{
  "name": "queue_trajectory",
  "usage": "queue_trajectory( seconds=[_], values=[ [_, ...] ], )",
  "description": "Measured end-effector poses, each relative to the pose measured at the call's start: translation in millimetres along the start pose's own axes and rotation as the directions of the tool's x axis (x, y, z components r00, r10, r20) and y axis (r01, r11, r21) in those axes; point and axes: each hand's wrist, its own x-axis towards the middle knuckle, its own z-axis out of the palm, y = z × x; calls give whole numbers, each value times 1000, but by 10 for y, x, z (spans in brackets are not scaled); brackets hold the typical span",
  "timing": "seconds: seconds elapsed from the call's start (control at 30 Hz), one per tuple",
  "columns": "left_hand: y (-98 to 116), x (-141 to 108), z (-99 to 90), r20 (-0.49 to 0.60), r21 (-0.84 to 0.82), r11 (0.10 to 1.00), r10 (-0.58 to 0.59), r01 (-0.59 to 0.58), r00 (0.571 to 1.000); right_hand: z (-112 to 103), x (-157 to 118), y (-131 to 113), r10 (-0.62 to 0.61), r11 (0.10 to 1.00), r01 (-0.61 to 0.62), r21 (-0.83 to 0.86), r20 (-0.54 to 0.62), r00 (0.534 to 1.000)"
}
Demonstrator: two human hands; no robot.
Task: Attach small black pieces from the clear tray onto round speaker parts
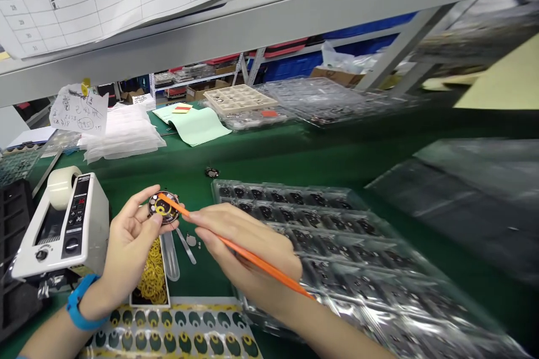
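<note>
Between the thumb and fingers of my left hand (133, 235) is a small round black part (170, 214) with a yellow ring-shaped piece on its face. My right hand (248, 252) grips a thin orange stick (261, 263) like a pen, its tip touching the face of the round part. Below my left hand lies a white box (168, 291) of yellow rings (151, 277). Tweezers (186, 247) and a clear plastic strip (170, 258) lie beside that box. Nearest the bottom edge is a sheet of yellow-edged stickers (177, 334), several of them peeled away.
A white tape dispenser (90, 224) stands at the left. Clear trays (311, 224) of black parts fill the right side under my right forearm. One small black part (211, 172) lies behind them. A grey shelf beam (295, 8) crosses above the green bench (269, 154).
</note>
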Motion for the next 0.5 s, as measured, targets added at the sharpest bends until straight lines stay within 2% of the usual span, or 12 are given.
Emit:
queue_trajectory(
  seconds=[0.1,0.2,0.27,0.37,0.43,0.5],
  values=[
    [-51,18,6,-26,-4,1000,9,-10,1000,53,-36,25,-135,987,135,-83,16,991],
    [-96,47,-8,-41,-20,1000,3,-4,999,77,-77,44,-285,916,314,-249,146,947],
    [-114,68,-23,-46,-27,1000,-11,10,999,79,-89,47,-319,869,380,-318,228,920],
    [-118,102,-51,-55,-46,998,-55,53,997,57,-63,45,-294,850,390,-354,297,909],
    [-108,124,-69,-59,-68,994,-88,84,994,18,-22,45,-273,875,356,-328,272,923],
    [-93,138,-82,-57,-78,990,-118,114,991,-46,28,43,-231,925,279,-259,201,952]
  ],
)
